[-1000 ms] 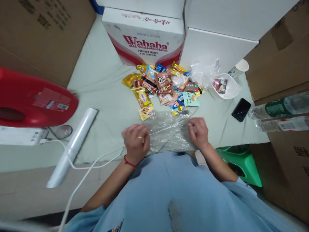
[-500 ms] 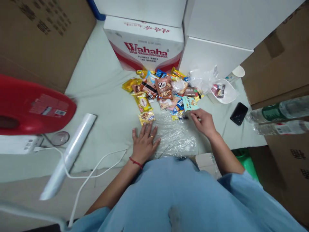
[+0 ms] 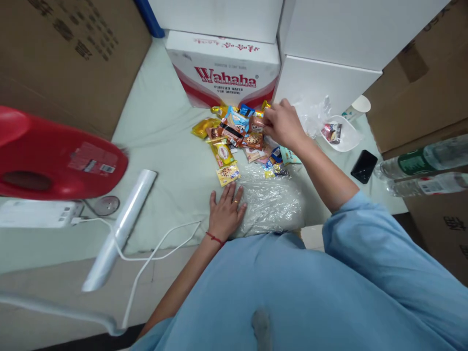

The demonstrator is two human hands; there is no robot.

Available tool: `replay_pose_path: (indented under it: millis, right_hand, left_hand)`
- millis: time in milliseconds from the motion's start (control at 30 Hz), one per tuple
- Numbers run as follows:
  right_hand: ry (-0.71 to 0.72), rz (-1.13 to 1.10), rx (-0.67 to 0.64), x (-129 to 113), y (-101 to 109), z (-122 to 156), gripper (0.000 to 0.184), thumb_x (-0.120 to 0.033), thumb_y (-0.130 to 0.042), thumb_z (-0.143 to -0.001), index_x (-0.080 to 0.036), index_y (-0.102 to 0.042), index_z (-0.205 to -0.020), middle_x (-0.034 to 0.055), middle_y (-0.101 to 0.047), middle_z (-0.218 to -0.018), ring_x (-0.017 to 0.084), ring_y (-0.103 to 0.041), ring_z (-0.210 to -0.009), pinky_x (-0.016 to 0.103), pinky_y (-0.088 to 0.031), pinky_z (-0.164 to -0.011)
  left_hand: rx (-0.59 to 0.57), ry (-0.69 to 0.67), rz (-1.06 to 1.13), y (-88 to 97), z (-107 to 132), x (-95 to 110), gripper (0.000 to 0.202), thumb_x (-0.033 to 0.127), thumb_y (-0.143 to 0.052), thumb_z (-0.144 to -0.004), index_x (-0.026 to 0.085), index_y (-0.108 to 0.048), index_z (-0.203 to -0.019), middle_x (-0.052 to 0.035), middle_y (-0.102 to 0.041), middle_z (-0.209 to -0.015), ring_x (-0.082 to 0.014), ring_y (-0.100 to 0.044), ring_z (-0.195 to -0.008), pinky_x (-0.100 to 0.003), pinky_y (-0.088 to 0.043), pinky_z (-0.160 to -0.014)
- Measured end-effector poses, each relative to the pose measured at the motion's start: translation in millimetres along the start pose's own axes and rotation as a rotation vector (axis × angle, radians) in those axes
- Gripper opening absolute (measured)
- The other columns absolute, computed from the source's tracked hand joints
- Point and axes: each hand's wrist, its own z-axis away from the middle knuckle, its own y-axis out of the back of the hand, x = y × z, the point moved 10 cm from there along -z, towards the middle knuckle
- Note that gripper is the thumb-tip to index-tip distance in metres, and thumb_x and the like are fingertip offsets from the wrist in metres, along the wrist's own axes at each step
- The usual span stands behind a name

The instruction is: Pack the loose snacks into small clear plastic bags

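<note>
My left hand (image 3: 227,210) lies flat with fingers spread on the left edge of a clear plastic sheet (image 3: 272,204) spread on the pale green cloth (image 3: 157,131). My right hand (image 3: 282,124) reaches far forward over a pile of snack packets (image 3: 237,139). Its fingers are curled down onto a brown packet (image 3: 256,123) at the back of the pile. A yellow cookie packet (image 3: 228,174) lies just beyond my left fingertips.
A Wahaha carton (image 3: 224,68) and white boxes (image 3: 325,73) stand behind the pile. A white bowl (image 3: 345,139), a paper cup (image 3: 360,105), a black phone (image 3: 363,166) and water bottles (image 3: 424,168) lie right. A roll of film (image 3: 120,229), white cable (image 3: 153,253) and red object (image 3: 54,161) are left.
My left hand went from gripping the sheet's edge to lying flat on it. My right hand left the sheet and reached forward over the snack pile to the brown packet.
</note>
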Motion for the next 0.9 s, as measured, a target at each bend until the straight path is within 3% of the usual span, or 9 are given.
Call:
replay_pose_path:
  millis: [67, 133, 233, 333, 433, 533, 633, 767, 900]
  right_hand:
    - [0.069, -0.039, 0.071, -16, 11, 47, 0.022, -0.03, -0.051, -0.106, -0.017, -0.068, -0.1, 0.0102, -0.065, -0.103, 0.03, -0.053, -0.109, 0.047, -0.042, -0.096]
    - [0.117, -0.038, 0.06, -37, 1, 100, 0.025, -0.029, -0.048, -0.108, -0.019, -0.069, -0.1, 0.01, -0.064, -0.099, 0.028, -0.051, -0.101, 0.044, -0.04, -0.091]
    - [0.209, -0.025, -0.066, -76, -38, 172, 0.028, -0.024, -0.045, -0.11, -0.021, -0.072, -0.103, 0.0097, -0.066, -0.097, 0.027, -0.049, -0.096, 0.042, -0.034, -0.086]
    - [0.288, -0.096, -0.215, -105, -74, 217, 0.026, -0.031, -0.053, -0.109, -0.021, -0.074, -0.099, 0.0104, -0.068, -0.102, 0.028, -0.051, -0.106, 0.042, -0.033, -0.089]
    - [0.148, -0.164, -0.205, -98, -77, 222, 0.032, -0.047, -0.061, -0.104, -0.021, -0.075, -0.116, 0.0133, -0.068, -0.117, 0.031, -0.05, -0.116, 0.043, -0.035, -0.094]
    - [0.04, -0.166, -0.167, -85, -71, 208, 0.052, -0.046, -0.074, -0.096, -0.022, -0.065, -0.141, 0.0167, -0.062, -0.139, 0.035, -0.045, -0.13, 0.049, -0.034, -0.106]
    - [0.018, -0.153, -0.198, -85, -75, 197, 0.044, -0.039, -0.075, -0.095, -0.021, -0.068, -0.134, 0.0162, -0.064, -0.131, 0.036, -0.043, -0.133, 0.052, -0.03, -0.114]
    - [-0.057, -0.149, -0.176, -88, -82, 196, 0.042, -0.042, -0.073, -0.095, -0.02, -0.068, -0.131, 0.0163, -0.065, -0.127, 0.036, -0.045, -0.13, 0.054, -0.033, -0.114]
    - [-0.086, -0.249, -0.182, -81, -83, 211, 0.054, -0.043, -0.074, -0.095, -0.018, -0.063, -0.141, 0.0203, -0.06, -0.138, 0.036, -0.048, -0.132, 0.055, -0.038, -0.114]
  left_hand:
    - [-0.004, -0.005, 0.002, -1.4, 0, 0, 0.058, 0.044, -0.045, -0.107, 0.026, -0.044, -0.163, -0.0132, -0.034, -0.174, -0.0318, -0.037, -0.16, -0.07, -0.012, -0.129]
    - [-0.012, -0.003, 0.002, -2.5, -1, 0, 0.059, 0.044, -0.044, -0.107, 0.026, -0.044, -0.163, -0.0129, -0.033, -0.174, -0.0317, -0.036, -0.161, -0.07, -0.01, -0.129]
    - [-0.03, 0.01, -0.002, -3.6, -1, -1, 0.059, 0.044, -0.043, -0.107, 0.026, -0.044, -0.163, -0.0133, -0.032, -0.175, -0.0322, -0.035, -0.161, -0.07, -0.009, -0.129]
    - [-0.048, 0.013, -0.011, -4.6, -2, -1, 0.059, 0.045, -0.041, -0.108, 0.026, -0.043, -0.164, -0.0139, -0.031, -0.175, -0.0323, -0.033, -0.162, -0.069, -0.009, -0.13]
    - [-0.052, 0.008, -0.011, -4.4, -2, 0, 0.061, 0.046, -0.039, -0.108, 0.026, -0.04, -0.165, -0.0135, -0.03, -0.176, -0.0319, -0.032, -0.162, -0.068, -0.007, -0.13]
    - [-0.05, 0.022, -0.004, -3.6, -1, 0, 0.062, 0.045, -0.04, -0.107, 0.028, -0.038, -0.166, -0.0131, -0.03, -0.176, -0.0316, -0.032, -0.163, -0.068, -0.005, -0.131]
    - [-0.054, 0.047, -0.004, -3.9, 1, 1, 0.062, 0.045, -0.039, -0.107, 0.029, -0.036, -0.167, -0.0136, -0.03, -0.176, -0.0315, -0.031, -0.163, -0.069, -0.001, -0.13]
    - [-0.056, 0.062, 0.005, -5.4, 5, 1, 0.063, 0.045, -0.038, -0.108, 0.027, -0.035, -0.167, -0.0143, -0.028, -0.176, -0.0323, -0.029, -0.164, -0.07, 0.001, -0.13]
    - [-0.005, 0.074, 0.081, 4.0, 12, -16, 0.062, 0.043, -0.04, -0.107, 0.024, -0.039, -0.166, -0.0153, -0.028, -0.177, -0.0317, -0.03, -0.163, -0.066, -0.014, -0.131]
